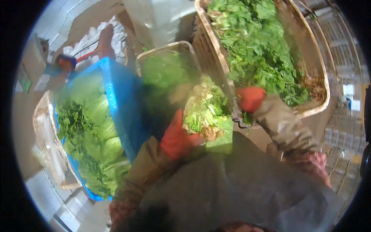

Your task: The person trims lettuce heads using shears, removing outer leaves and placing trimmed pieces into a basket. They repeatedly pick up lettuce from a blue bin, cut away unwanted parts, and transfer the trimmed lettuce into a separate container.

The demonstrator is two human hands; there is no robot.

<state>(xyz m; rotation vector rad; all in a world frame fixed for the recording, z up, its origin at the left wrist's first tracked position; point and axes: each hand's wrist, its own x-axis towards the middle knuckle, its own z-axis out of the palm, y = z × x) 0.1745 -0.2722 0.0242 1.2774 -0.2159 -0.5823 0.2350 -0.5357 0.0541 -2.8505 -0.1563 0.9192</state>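
Note:
My left hand [179,139], in an orange glove, grips the lower left side of a bunch of leafy greens [207,108]. Pale stems and browned, wilted leaves show in the bunch. Under and beside it is a flat pale green surface [221,136] whose kind I cannot make out. My right hand [251,98], also gloved in orange, is at the near left rim of a large pale crate [324,87] full of loose green leaves [258,43]. Its fingers look curled, with a few leaves just below, but blur hides whether it holds anything.
On the left stands a crate lined with blue plastic [108,81], heaped with lettuce [107,136]. Between the crates is a smaller pale crate [176,43] of blurred greens. Another person [65,65] is at the far left. Stacked crates [343,133] stand along the right.

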